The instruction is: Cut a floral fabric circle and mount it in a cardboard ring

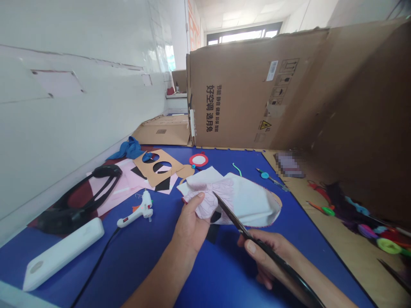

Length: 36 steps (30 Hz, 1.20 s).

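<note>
My left hand (190,226) pinches a white sheet with pink scale-like lines (213,201), lifted a little above the blue table (141,252). My right hand (272,256) grips black scissors (244,231). The blade tips rest on the sheet beside my left thumb. Behind the sheet lies a white fabric piece with a pink edge (253,201). A dark scrap shows under the sheet.
A white glue gun (138,211) with a black cord lies to the left, near a white remote-like bar (61,252) and a black headband (80,196). Cut cardboard (157,167), pink paper, blue cloth (128,149) and a red ring (198,160) lie behind. A large carton (257,94) stands at the back. Colourful craft bits lie right.
</note>
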Each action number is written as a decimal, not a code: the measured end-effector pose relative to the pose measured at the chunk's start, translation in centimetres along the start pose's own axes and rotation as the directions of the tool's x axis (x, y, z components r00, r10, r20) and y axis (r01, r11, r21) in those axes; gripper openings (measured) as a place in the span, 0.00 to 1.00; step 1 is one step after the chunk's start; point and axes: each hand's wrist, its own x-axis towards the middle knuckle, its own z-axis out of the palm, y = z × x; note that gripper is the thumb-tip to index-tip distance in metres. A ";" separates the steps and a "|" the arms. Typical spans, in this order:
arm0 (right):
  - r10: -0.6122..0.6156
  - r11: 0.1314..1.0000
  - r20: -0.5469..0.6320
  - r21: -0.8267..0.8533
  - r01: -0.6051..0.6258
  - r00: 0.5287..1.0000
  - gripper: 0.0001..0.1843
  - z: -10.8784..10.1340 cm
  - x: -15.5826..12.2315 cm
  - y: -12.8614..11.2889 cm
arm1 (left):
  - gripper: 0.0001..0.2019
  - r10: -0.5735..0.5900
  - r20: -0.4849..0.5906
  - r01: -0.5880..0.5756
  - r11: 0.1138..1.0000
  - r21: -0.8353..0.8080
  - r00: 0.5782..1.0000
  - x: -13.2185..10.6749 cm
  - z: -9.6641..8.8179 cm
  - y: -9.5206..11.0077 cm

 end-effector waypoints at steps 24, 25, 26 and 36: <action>-0.088 0.994 -0.031 -0.070 0.086 0.996 0.39 0.0 -0.8 -1.2 | 0.21 -0.012 -0.002 0.011 1.000 -0.011 1.000 -0.3 0.2 -0.5; -0.089 0.994 -0.028 -0.060 0.087 0.996 0.40 0.0 -0.7 -1.1 | 0.21 -0.015 -0.003 0.015 1.000 -0.010 1.000 -0.3 0.2 -0.5; -0.090 0.994 -0.021 -0.057 0.088 0.996 0.40 -0.1 -0.6 -1.0 | 0.21 -0.017 -0.001 0.017 1.000 -0.008 1.000 -0.3 0.2 -0.6; -0.065 0.997 -0.001 -0.038 0.065 0.998 0.40 -0.3 -0.2 -0.5 | 0.23 -0.014 -0.003 0.014 1.000 0.019 1.000 -0.3 0.1 -0.6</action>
